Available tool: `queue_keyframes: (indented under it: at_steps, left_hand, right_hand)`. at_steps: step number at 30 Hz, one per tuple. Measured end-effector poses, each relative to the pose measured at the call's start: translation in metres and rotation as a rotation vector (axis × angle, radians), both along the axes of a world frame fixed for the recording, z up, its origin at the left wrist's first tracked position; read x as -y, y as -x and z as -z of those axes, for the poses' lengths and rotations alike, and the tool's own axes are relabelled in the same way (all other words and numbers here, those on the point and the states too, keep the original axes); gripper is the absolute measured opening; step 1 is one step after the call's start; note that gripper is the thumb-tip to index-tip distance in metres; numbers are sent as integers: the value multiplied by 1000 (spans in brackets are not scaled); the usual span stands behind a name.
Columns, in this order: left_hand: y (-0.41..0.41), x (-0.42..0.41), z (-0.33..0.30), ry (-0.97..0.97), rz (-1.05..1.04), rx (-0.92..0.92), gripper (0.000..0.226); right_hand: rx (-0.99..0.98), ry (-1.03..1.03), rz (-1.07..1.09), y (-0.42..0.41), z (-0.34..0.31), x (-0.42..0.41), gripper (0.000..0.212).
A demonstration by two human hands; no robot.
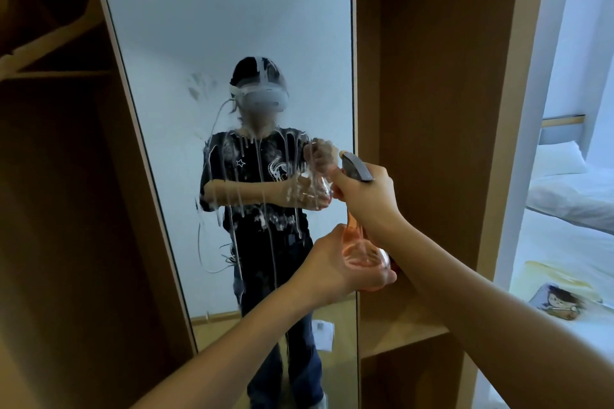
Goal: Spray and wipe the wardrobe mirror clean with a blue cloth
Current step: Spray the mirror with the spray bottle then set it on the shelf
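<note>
I see the wardrobe (pixel 432 109) with its tall mirror (pixel 226 43) streaked by white foam runs. My left hand (pixel 335 271) cups the base of the pink spray bottle (pixel 358 252); my right hand (pixel 365 191) grips its grey trigger head (pixel 357 168) beside the mirror's right edge.
</note>
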State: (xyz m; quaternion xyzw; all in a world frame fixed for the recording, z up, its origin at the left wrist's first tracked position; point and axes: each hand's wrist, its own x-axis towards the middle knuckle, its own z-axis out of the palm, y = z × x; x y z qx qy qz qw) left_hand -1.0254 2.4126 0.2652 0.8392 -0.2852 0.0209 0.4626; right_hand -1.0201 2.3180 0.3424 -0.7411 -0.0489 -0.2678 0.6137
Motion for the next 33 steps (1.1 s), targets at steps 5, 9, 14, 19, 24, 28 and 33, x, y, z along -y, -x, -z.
queue_keyframes:
  at_steps: [5,9,14,19,24,28,33]
  left_hand:
    - [10,-8,3,57,-5,-39,50]
    - [12,-17,7,45,-60,-37,60]
    - [14,-32,10,36,-97,-48,60]
    - [18,-44,8,49,-114,-39,54]
    - [21,-54,8,75,-115,-55,50]
    - [20,-64,7,87,-147,-59,40]
    - [21,-75,7,78,-151,-57,48]
  right_hand:
    - [-10,22,25,2,7,-11,42]
    - [-23,34,-42,2,11,-17,35]
    - [-5,13,-91,0,14,-31,40]
    - [-28,11,-75,-3,14,-48,40]
    - [-25,24,-116,-3,15,-59,29]
    - [0,36,-147,-3,15,-68,18]
    - [-6,18,-114,-8,16,-80,30]
